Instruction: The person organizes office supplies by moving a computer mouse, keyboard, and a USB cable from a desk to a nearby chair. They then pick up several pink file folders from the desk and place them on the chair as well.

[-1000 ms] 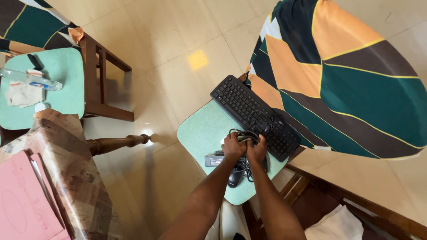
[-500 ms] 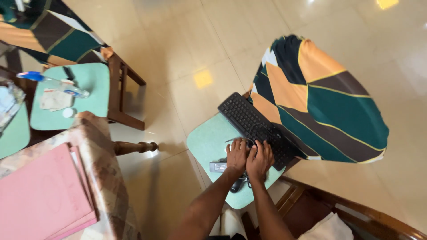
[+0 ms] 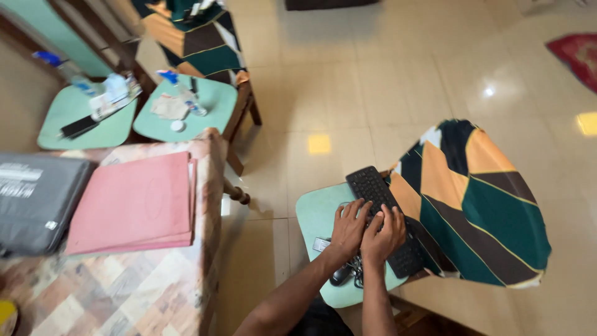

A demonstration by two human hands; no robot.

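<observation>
A black keyboard [image 3: 372, 186] lies across a pale green chair seat [image 3: 313, 211], leaning against the chair's back with its green, orange and brown cover [image 3: 482, 208]. My left hand [image 3: 348, 228] and my right hand [image 3: 384, 236] lie side by side on the keyboard's middle, fingers spread, nothing clasped in them. Just below the wrists a black mouse [image 3: 341, 274] and a bundle of black cable [image 3: 358, 271] rest on the seat. A small dark power adapter [image 3: 321, 244] sits left of my left wrist.
A table with a patterned cloth [image 3: 124, 292] fills the left, carrying pink folders [image 3: 134, 202] and a grey bag [image 3: 37, 193]. Behind it two more green chair seats [image 3: 214, 102] hold bottles, a cloth and small items. A red rug [image 3: 575, 53] lies far right on the tiled floor.
Both hands have let go of the cable bundle and now lie flat with spread fingers on the keyboard. The view has risen and swung, bringing the table and folders into sight.
</observation>
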